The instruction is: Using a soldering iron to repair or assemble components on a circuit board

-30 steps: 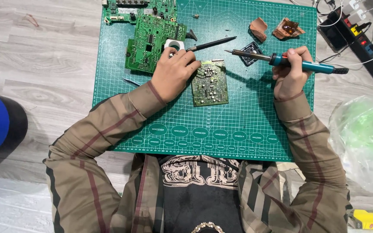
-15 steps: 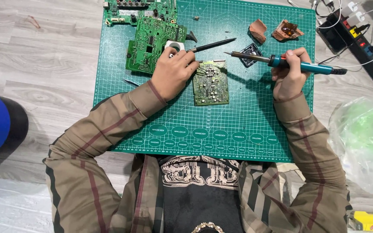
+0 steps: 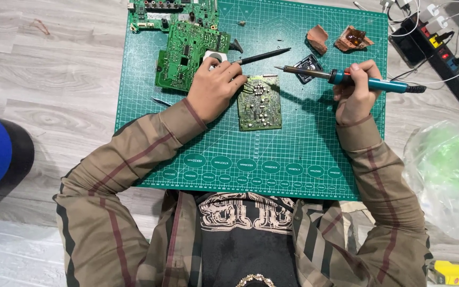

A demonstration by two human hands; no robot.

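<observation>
Two hands over green cutting mat (image 3: 272, 154), frame centre. Right hand (image 3: 354, 93) right of centre, fingers wrapped round one teal-handled soldering iron (image 3: 370, 82), tip pointing left. Left hand (image 3: 216, 87) left of centre, curled, pinching white solder spool (image 3: 214, 56). Three circuit boards: small one (image 3: 260, 102) just right of left hand, two larger (image 3: 184, 56) upper left. Two brown fragments (image 3: 336, 38) upper right. One black power strip (image 3: 442, 56) far right.
</observation>
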